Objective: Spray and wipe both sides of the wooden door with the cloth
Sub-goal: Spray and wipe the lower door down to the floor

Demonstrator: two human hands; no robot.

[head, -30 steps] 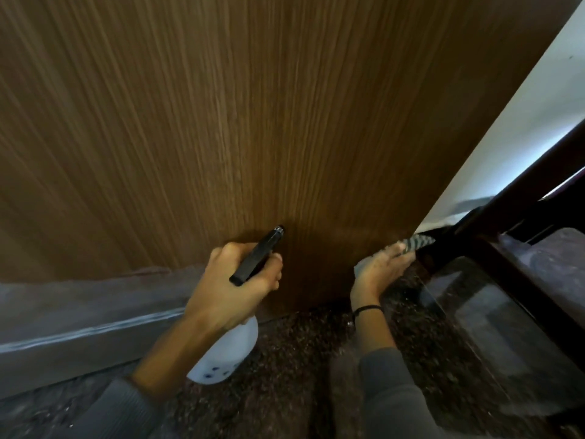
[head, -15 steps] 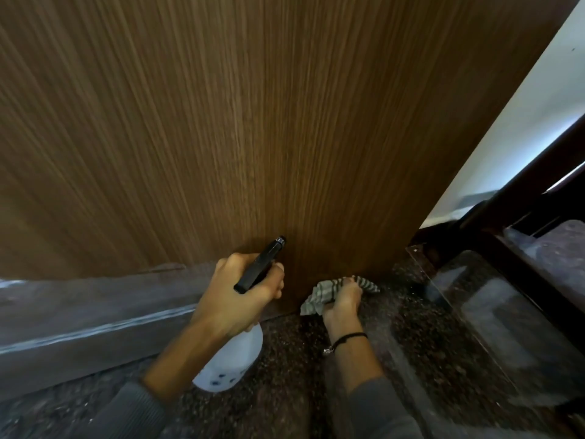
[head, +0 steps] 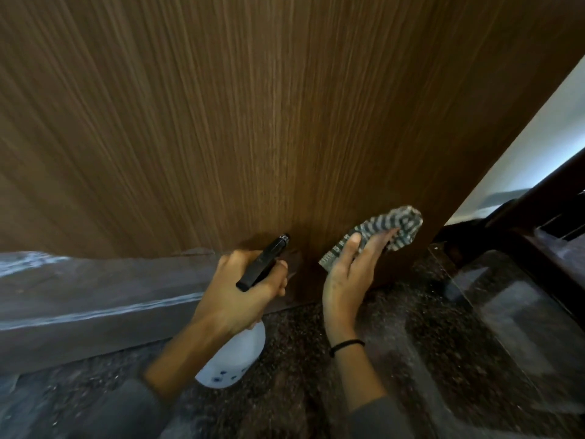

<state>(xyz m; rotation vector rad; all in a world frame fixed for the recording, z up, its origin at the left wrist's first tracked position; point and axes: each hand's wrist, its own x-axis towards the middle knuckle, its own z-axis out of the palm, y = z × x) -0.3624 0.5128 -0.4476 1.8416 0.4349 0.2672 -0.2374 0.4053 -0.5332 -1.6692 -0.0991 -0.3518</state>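
The right hand [head: 349, 280] had swept the striped cloth [head: 391, 228] along the foot of the wooden door [head: 253, 122]. A second earlier it was at the door's lower right edge, half a second earlier it was down near the floor at the middle, and at this moment it was higher and back toward the right edge. Its fingers [head: 378, 240] lay nearly straight over the cloth, pressing it flat against the wood, with one corner of the cloth hanging loose beside the forefinger.

The left hand [head: 243, 289] had scarcely moved. Its fingers stayed curled round the black head of the spray bottle [head: 234, 359], whose nozzle pointed at the door just left of the cloth and whose white body hung below the fist, over the dark speckled floor [head: 427, 343].

Judging by this, the wiping was covering the lowest strip of this face. The other face is probably still to be done, but nothing here shows it.

The right thumb was hidden behind the palm, so whether it also pinched the cloth could not be told. No wet sheen could be made out on the wood, which was blurred by motion. The door's top and handle were cut off, and its bottom left corner was lost behind a grey ledge [head: 95, 296].
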